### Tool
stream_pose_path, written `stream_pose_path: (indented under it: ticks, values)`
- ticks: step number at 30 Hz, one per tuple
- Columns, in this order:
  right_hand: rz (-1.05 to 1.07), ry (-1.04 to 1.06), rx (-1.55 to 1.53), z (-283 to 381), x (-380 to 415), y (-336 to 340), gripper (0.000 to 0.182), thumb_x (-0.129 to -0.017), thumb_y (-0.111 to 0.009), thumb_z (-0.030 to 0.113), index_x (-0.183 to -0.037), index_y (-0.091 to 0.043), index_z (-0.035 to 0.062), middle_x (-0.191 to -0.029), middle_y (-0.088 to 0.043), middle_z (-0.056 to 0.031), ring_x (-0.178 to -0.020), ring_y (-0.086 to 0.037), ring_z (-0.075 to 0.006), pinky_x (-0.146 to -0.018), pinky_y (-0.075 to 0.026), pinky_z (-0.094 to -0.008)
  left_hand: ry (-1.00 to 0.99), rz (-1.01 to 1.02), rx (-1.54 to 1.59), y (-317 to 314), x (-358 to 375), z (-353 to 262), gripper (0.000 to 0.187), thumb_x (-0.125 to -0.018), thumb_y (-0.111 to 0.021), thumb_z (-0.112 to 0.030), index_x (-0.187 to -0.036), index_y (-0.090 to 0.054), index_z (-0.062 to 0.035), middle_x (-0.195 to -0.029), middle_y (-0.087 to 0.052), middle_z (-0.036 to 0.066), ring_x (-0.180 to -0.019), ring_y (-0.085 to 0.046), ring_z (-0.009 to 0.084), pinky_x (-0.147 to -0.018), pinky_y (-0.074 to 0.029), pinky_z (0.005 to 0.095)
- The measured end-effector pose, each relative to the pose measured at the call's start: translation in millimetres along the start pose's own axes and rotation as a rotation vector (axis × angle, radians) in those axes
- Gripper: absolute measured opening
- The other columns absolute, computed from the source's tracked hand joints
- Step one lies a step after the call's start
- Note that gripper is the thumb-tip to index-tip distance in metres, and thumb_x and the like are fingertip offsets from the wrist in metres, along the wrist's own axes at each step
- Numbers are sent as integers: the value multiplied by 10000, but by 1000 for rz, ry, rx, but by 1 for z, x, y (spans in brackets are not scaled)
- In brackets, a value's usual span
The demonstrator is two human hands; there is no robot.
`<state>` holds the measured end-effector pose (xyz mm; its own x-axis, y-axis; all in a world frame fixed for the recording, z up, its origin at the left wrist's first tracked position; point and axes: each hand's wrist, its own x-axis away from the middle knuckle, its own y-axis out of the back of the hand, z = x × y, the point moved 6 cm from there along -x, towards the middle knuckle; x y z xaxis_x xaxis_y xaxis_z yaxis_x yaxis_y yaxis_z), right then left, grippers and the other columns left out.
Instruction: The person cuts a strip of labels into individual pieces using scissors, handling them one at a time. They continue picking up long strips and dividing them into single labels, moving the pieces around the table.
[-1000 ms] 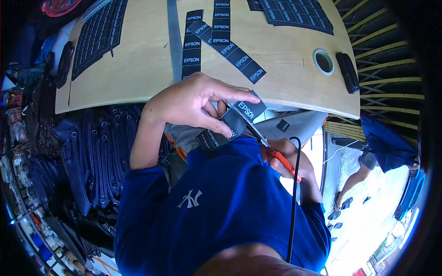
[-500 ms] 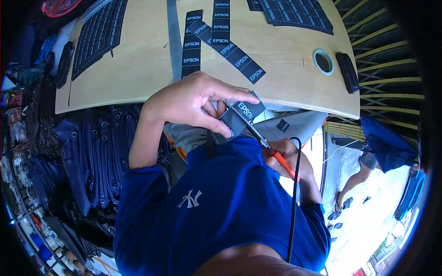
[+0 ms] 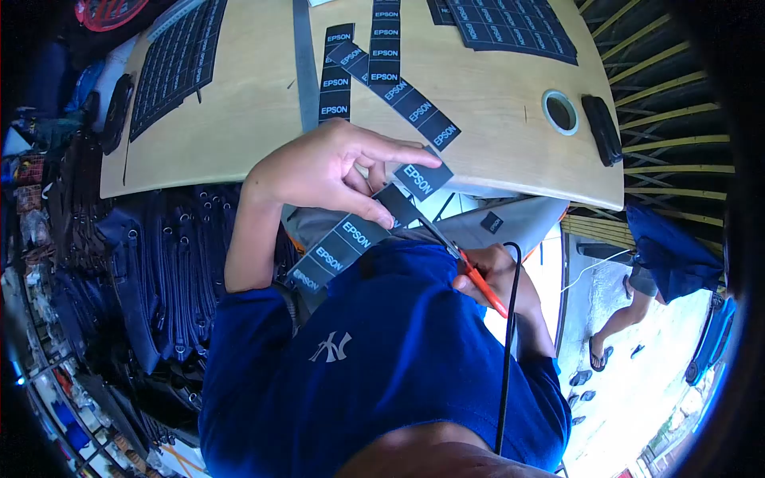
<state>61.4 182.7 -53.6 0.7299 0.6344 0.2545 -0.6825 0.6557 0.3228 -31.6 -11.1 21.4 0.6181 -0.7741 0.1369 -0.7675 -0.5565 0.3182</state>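
My left hand (image 3: 323,171) is closed in a pinch on a dark strip of EPSON labels (image 3: 331,253), which slants down to the left over my lap. One label (image 3: 425,174) stands at the fingertips, with a gap between it and the strip's upper end. My right hand (image 3: 498,275) grips orange-handled scissors (image 3: 480,283), their blades pointing up-left at the strip's end. The blades' tips are partly hidden by the strip. A single label (image 3: 492,223) lies on my grey trouser leg.
Label strips (image 3: 420,111) overlap on the wooden table (image 3: 247,119), beside a grey metal ruler (image 3: 304,72). Label sheets (image 3: 179,68) lie left, more (image 3: 514,28) at the back right. A tape roll (image 3: 560,111) sits near the right edge. Dark straps (image 3: 163,279) hang left; a person's leg (image 3: 617,323) shows right.
The label at my left fingertips has come apart from the strip. The strip now extends down-left across my lap, and the scissors have shifted slightly down and left.
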Motion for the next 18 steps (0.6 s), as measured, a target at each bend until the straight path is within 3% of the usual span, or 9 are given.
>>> stream_pose_path:
  ticks: [1,2,6,9,11,13,15,16,18]
  values:
    - [-2,8,1,0,1,0,548,-816,-646,458,-585,-474,-8,-454,-367,-77,-405,-358,-208,-433,-283,-361,24,-5,-21,4,2,-2,738,-571,-796,68,-1250,-546,-80,-1050,-642,97,-634,-524,38,-535,-483,171]
    - [-13,-3,-10,-1,2,1,540,-804,-661,454,-603,-484,-15,-468,-375,-87,-423,-371,-211,-446,-291,-363,-53,-43,-27,10,3,-5,742,-571,-788,79,-1255,-545,-75,-836,-633,34,-579,-458,18,-521,-434,173]
    - [-3,-71,12,-10,8,0,513,-781,-690,431,-656,-512,-33,-519,-410,-127,-470,-391,-230,-481,-314,-370,87,-227,-39,53,-1,-15,681,-612,-739,107,-1246,-547,-50,-655,-549,-33,-533,-418,10,-519,-433,167]
    - [-19,-32,53,-4,8,2,516,-785,-687,429,-660,-512,-40,-540,-434,-147,-480,-387,-248,-494,-327,-381,-38,-380,-223,107,-20,-27,612,-700,-727,-11,-1274,-524,-74,-745,-634,3,-646,-567,28,-564,-441,174]
    - [-27,-62,59,-3,10,3,509,-789,-686,420,-665,-513,-43,-552,-445,-156,-494,-395,-259,-506,-337,-387,-95,-473,-302,156,-39,-12,582,-724,-728,-60,-1270,-528,-76,-793,-665,17,-722,-606,42,-669,-457,206]
    - [-39,-58,46,-1,12,1,475,-799,-681,399,-726,-533,-46,-561,-446,-152,-505,-389,-250,-511,-341,-382,32,-547,-339,203,-57,5,577,-722,-732,-50,-1262,-532,-64,-914,-666,60,-824,-609,85,-785,-444,235]
    - [-115,-27,-27,4,13,4,441,-806,-679,375,-815,-545,-45,-576,-446,-144,-510,-377,-232,-515,-346,-374,-25,-590,-404,252,-80,38,618,-708,-745,-57,-1280,-512,-65,-995,-648,92,-885,-600,110,-825,-434,244]
    - [-127,-12,-46,5,14,5,464,-817,-663,428,-660,-522,14,-524,-443,-26,-481,-408,-94,-438,-305,-274,-69,-627,-457,266,-84,49,660,-693,-758,-65,-1297,-492,-65,-1075,-629,123,-945,-590,134,-864,-425,254]
    - [-156,-1,-67,-6,16,1,454,-823,-657,420,-677,-530,9,-544,-460,-22,-493,-423,-91,-446,-319,-263,-40,-677,-501,279,-81,64,734,-644,-784,-85,-1311,-477,-77,-1119,-605,161,-1019,-575,198,-894,-430,287]
